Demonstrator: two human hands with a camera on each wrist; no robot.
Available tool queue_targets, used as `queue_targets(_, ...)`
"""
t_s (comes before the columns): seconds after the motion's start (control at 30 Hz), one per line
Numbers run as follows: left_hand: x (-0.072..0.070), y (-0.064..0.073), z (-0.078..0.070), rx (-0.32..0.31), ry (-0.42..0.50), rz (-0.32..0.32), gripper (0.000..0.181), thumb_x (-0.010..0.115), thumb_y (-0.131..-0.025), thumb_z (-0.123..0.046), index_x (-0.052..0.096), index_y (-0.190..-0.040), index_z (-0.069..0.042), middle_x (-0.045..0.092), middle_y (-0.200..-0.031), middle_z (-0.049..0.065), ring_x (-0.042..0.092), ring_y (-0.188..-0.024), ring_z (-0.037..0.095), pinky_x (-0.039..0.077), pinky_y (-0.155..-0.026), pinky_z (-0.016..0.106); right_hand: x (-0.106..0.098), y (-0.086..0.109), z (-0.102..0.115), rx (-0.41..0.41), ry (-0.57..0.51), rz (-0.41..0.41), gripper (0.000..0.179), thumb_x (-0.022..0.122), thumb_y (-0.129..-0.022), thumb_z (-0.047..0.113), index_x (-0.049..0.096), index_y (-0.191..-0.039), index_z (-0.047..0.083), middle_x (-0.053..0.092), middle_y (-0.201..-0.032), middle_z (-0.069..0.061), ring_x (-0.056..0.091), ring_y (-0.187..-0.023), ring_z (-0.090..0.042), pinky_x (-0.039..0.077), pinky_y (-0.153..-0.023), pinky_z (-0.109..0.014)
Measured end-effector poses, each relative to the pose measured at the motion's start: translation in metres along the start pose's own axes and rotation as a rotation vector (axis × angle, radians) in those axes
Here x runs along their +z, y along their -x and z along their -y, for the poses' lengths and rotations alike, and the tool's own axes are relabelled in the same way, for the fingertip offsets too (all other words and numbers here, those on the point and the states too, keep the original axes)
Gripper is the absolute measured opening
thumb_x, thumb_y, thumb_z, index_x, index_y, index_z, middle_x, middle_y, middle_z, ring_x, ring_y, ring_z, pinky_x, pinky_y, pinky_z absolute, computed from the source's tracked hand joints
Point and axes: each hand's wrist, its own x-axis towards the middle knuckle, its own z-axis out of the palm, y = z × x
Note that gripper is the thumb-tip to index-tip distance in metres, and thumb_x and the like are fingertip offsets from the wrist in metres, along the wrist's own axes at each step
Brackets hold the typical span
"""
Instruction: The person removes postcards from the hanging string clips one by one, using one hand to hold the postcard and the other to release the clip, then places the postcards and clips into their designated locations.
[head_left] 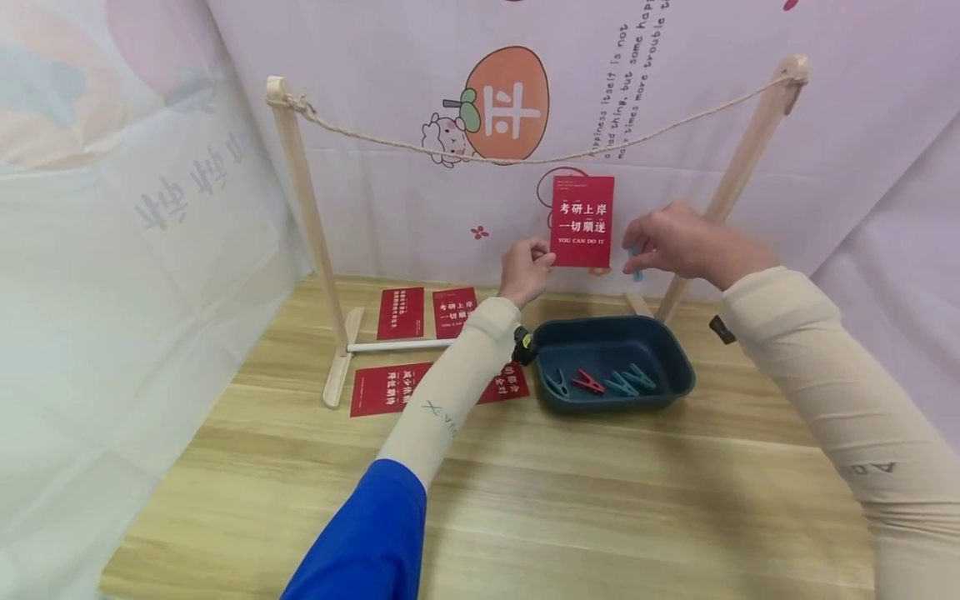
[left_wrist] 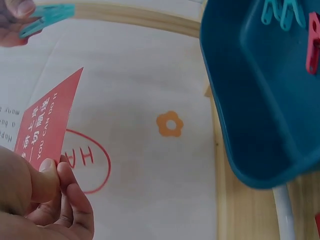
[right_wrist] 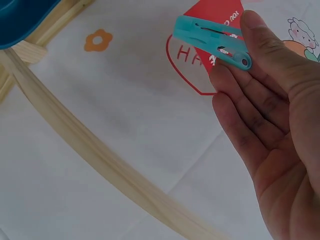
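My left hand pinches a red card with white lettering by its lower left corner, holding it upright just below the sagging twine. In the left wrist view, thumb and forefinger grip the edge of that card. To the card's right, my right hand holds a light blue clothespin. Seen from the right wrist, the clothespin lies between the thumb and fingers, its far end pointing away from the palm. A gap separates the clothespin from the card in the head view.
A dark blue basin on the wooden table holds several clothespins, one red. More red cards lie on the left, partly behind my left arm. Wooden posts carry the twine, with a white rod low between them.
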Motion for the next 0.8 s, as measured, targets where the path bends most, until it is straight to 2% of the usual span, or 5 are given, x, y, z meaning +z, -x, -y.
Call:
queue_targets(0.57, -0.034, 0.008, 0.033, -0.062, -0.026, 0.030, 0.019, 0.064, -0.106, -0.012, 0.069, -0.121, -0.002, 0.073, -0.117, 0.015, 0.077, -0.109, 0.028, 0.064, -0.088, 0.028, 0.041, -0.003, -0.013, -0.033, -0.066, 0.042, 0.036, 0.091, -0.084, 0.016, 0.077, -0.113, 0.001, 0.080, -0.103, -0.015, 0.077, -0.087, -0.025, 0.067, -0.087, -0.047)
queue_targets(0.8, -0.042, 0.011, 0.046, -0.102, -0.004, 0.027, 0.015, 0.065, -0.105, -0.010, 0.070, -0.116, 0.000, 0.073, -0.111, 0.016, 0.074, -0.112, 0.035, 0.063, -0.087, 0.032, 0.058, -0.004, -0.017, -0.055, -0.080, 0.071, 0.031, 0.089, -0.085, 0.015, 0.077, -0.110, 0.000, 0.080, -0.097, -0.012, 0.075, -0.084, -0.024, 0.067, -0.083, -0.047)
